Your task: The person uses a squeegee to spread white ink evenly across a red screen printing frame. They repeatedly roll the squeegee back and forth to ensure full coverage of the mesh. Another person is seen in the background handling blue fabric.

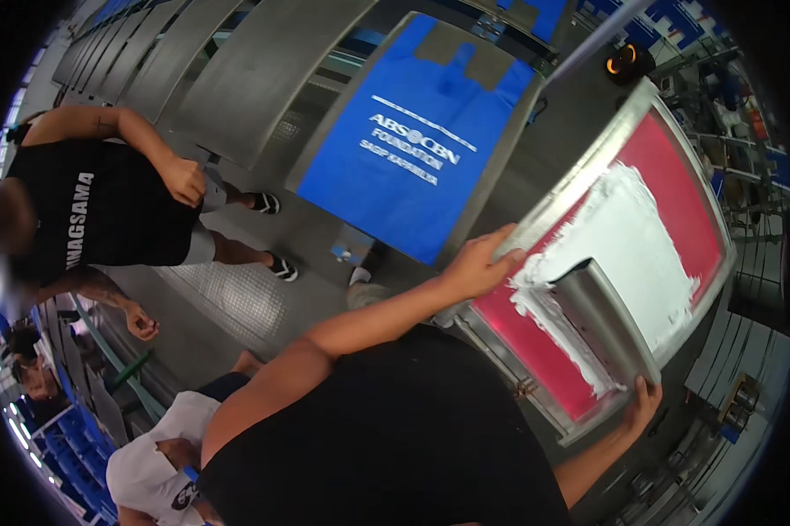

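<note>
Your left hand (478,263) clamps the screen frame (588,153) edge at 9 o'clock; right hand (642,405), fingers curled, grips the squeegee (605,320) at 5 o'clock. Keep the frame flat, pressure even, pull white ink (631,237) w/ steady angle.

— What colours show on the printing screen (675,188)?
— A red mesh in a silver metal frame, smeared with thick white ink (627,237). The squeegee (605,329) on it is plain grey metal.
— And the bag (412,145) to the left?
— Bright blue with white lettering, lying on a grey steel platen (325,131). The nearby person's shirt (106,210) is black with white letters.
</note>
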`<state>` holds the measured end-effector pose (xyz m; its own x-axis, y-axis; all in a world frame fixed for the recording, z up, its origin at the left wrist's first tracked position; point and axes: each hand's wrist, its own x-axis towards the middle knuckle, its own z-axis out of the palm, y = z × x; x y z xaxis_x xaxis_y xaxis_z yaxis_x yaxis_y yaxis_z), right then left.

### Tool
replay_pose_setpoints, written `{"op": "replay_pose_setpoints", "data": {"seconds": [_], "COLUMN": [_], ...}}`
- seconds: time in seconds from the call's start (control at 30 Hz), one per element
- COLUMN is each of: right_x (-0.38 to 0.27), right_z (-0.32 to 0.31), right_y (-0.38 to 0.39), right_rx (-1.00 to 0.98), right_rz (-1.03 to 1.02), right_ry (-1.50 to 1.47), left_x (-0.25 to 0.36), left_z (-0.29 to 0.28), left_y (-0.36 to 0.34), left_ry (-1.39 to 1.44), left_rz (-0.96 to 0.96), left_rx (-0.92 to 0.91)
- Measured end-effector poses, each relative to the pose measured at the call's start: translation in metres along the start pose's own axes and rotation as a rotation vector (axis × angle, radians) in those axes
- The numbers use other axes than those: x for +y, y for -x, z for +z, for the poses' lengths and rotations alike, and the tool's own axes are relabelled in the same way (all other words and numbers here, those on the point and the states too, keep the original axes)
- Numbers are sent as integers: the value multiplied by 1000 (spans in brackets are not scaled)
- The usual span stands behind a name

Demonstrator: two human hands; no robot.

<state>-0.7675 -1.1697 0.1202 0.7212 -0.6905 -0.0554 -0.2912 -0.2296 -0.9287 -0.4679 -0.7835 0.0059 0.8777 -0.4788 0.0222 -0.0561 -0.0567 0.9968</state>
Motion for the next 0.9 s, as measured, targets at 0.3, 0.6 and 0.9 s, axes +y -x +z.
{"op": "replay_pose_setpoints", "data": {"seconds": [0.3,0.6,0.9], "right_x": [34,44,-91], "right_z": [-143,-152,-162], "right_y": [-58,-271,-634], "right_rx": [104,83,-75], "right_rz": [7,23,6], "right_ry": [-2,-14,-126], "left_x": [39,51,112], "left_z": [163,219,299], "left_y": [-72,-252,-577], "left_ry": [61,175,143], "left_rz": [0,-97,-30], "left_rx": [-99,-87,111]}}
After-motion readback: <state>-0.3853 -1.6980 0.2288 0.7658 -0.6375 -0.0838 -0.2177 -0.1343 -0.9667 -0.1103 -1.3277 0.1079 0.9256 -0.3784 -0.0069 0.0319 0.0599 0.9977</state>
